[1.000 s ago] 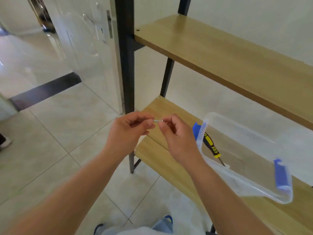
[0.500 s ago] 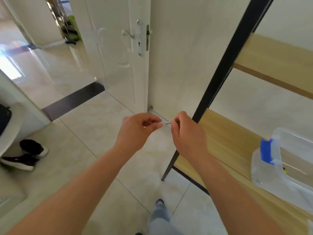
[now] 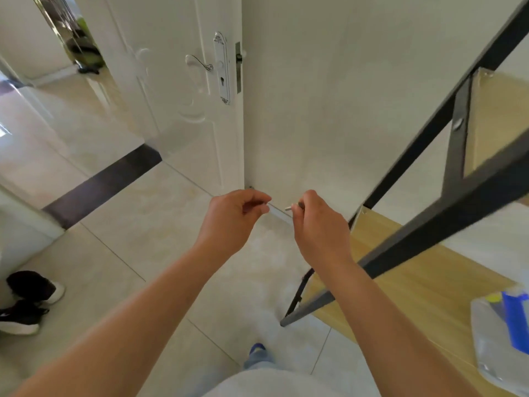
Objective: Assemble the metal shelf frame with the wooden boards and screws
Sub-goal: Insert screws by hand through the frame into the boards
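A: Lower left of the frame?
B: One pair of black shoes point(image 3: 27, 302) with white soles, on the tiled floor point(image 3: 137, 282). A dark threshold strip point(image 3: 103, 181) runs diagonally above them.

A: Upper middle?
B: One white door point(image 3: 177, 90), with a silver lever handle point(image 3: 200, 64) and lock plate.

A: Centre?
B: Two bare hands, a small gap between them. Left hand point(image 3: 233, 217): fingers curled, thumb against forefinger; whether anything sits in the pinch, I cannot tell. Right hand point(image 3: 317, 224): fingers curled, pinching a small silver screw point(image 3: 288, 208), whose tip points toward the left hand.

A: Right of the frame?
B: One black metal shelf frame point(image 3: 429, 222), its bars slanting from lower centre to upper right. One lower wooden board point(image 3: 415, 285), seated in the frame just beside the right forearm. One upper wooden board point(image 3: 498, 118), at the right edge, with a round fastener point(image 3: 458, 124) on the bar next to it.

A: Lower right corner?
B: One clear plastic box point(image 3: 498, 348) with a blue clip point(image 3: 515, 319), resting on the lower board, partly cut off by the edge.
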